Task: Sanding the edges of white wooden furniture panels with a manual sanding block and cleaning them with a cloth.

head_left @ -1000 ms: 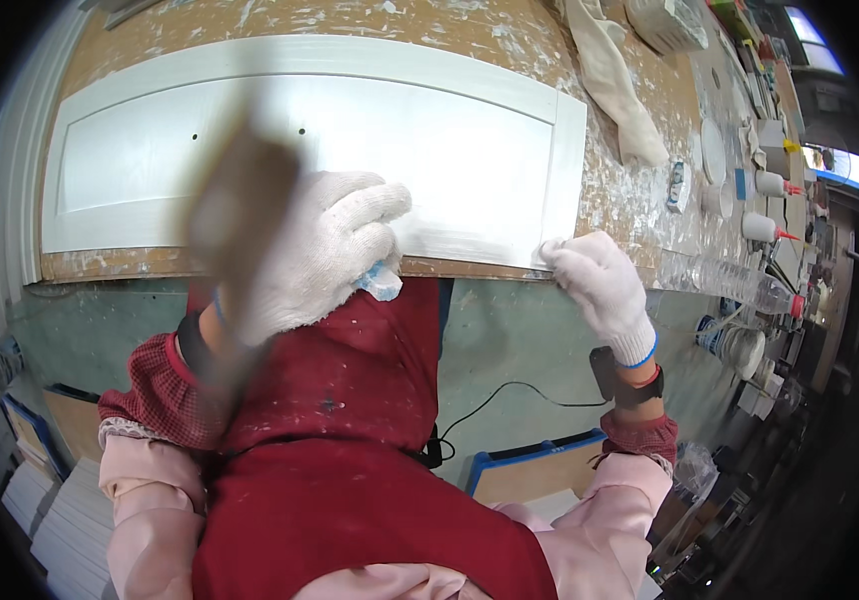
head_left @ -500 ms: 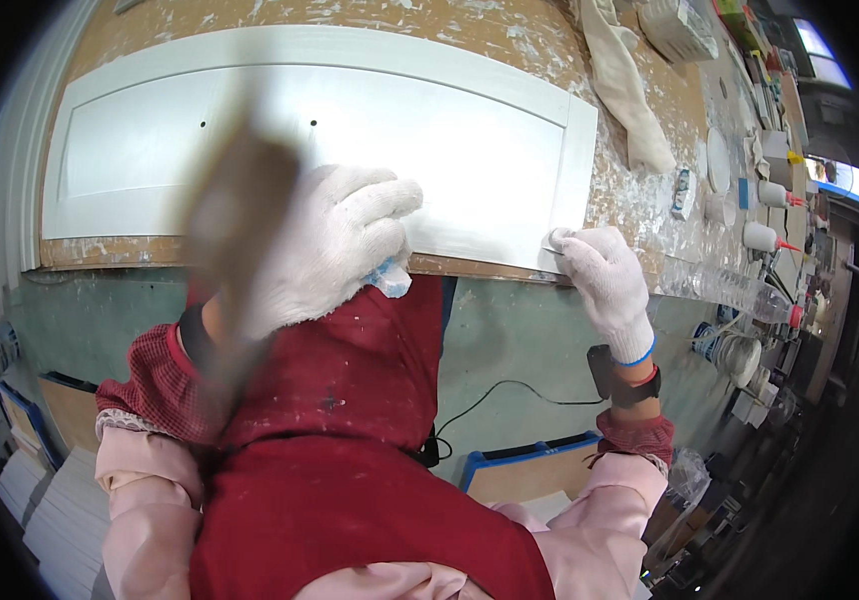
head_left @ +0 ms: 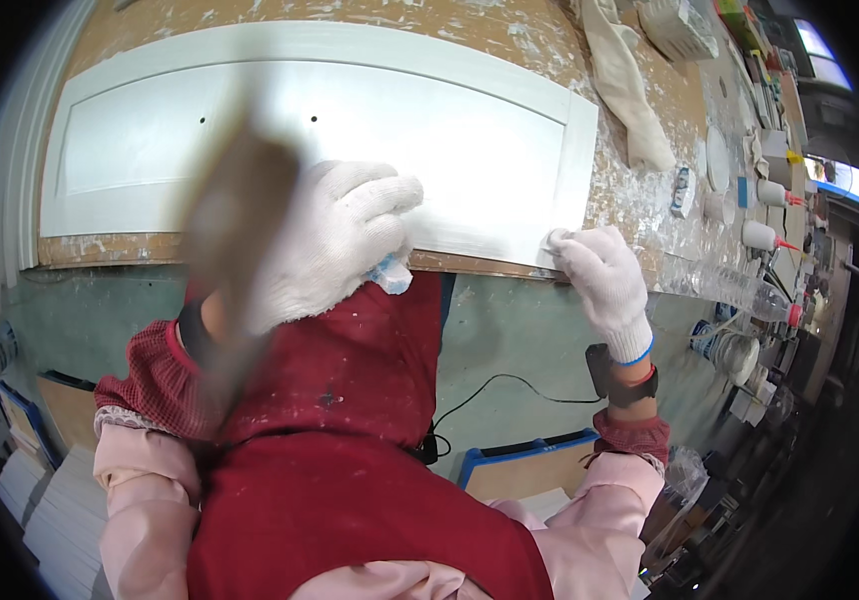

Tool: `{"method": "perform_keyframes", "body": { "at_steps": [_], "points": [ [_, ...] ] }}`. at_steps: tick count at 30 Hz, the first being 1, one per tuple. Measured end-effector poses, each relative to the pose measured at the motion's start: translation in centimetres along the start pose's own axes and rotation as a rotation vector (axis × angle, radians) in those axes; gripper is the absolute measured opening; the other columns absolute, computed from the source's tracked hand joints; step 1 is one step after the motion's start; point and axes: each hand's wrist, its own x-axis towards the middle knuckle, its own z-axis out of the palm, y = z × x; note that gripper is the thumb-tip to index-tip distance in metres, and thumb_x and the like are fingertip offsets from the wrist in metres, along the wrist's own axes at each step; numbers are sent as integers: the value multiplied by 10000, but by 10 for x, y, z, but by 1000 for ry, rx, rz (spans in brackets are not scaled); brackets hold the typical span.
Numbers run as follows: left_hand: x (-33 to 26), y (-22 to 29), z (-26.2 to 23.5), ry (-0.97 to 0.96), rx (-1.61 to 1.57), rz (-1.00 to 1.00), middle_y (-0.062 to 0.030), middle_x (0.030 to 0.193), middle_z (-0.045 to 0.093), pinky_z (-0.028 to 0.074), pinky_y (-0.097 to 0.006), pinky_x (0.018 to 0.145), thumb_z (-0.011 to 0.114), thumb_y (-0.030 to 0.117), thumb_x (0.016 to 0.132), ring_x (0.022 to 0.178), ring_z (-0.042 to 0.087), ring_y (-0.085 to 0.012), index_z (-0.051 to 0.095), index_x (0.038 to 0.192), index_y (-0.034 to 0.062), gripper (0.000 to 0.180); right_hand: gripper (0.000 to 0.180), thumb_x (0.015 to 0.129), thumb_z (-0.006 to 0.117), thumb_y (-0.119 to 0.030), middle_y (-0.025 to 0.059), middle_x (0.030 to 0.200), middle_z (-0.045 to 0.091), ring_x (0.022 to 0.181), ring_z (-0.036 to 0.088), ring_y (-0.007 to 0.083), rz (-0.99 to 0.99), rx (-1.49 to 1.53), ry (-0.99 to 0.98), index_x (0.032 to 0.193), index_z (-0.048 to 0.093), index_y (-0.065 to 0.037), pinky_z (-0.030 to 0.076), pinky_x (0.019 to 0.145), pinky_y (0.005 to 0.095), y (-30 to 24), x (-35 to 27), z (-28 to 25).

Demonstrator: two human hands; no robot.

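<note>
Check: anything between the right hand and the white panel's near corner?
Nothing visible. The right hand is already on the white panel at its near right corner. The left hand rests on the near edge, holding something small and bluish.

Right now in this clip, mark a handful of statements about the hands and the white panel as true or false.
1. Both hands wear white gloves: left hand, right hand. True.
2. The right hand touches the near right corner of the white panel. True.
3. The panel lies on the floor. False: it lies on a paint-spattered workbench.
4. The left hand is bare-fingered and empty. False: it is gloved and grips a small blue and white thing.
5. A pale cloth lies beyond the panel's right end. True.
</note>
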Motion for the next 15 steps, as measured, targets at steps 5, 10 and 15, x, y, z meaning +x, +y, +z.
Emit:
{"method": "perform_keyframes", "body": {
  "at_steps": [5, 10, 15],
  "points": [
    [-2, 1, 0, -35, 20, -34, -56, 1134, 658, 513, -402, 844, 757, 158, 615, 1038, 635, -273, 557, 741, 116, 240, 407, 698, 641, 54, 95, 958, 649, 840, 605, 295, -87, 36, -178, 1092, 640, -46, 493, 721, 378, 5, 2, -7],
    [-1, 1, -1, -29, 18, -15, -59, 1130, 656, 509, -396, 842, 754, 158, 618, 1041, 632, -270, 558, 746, 121, 236, 350, 714, 619, 8, 78, 988, 646, 836, 584, 294, -3, 58, -4, 1050, 661, -80, 485, 737, 369, -1, 1, 0],
    [0, -1, -5, -52, 8, 10, -58, 1117, 650, 506, -398, 820, 741, 165, 627, 1026, 632, -273, 558, 780, 129, 241, 327, 728, 622, -11, 77, 990, 653, 841, 589, 293, -52, 29, -107, 1043, 663, -90, 486, 750, 372, 2, 0, -1]
  ]
}}
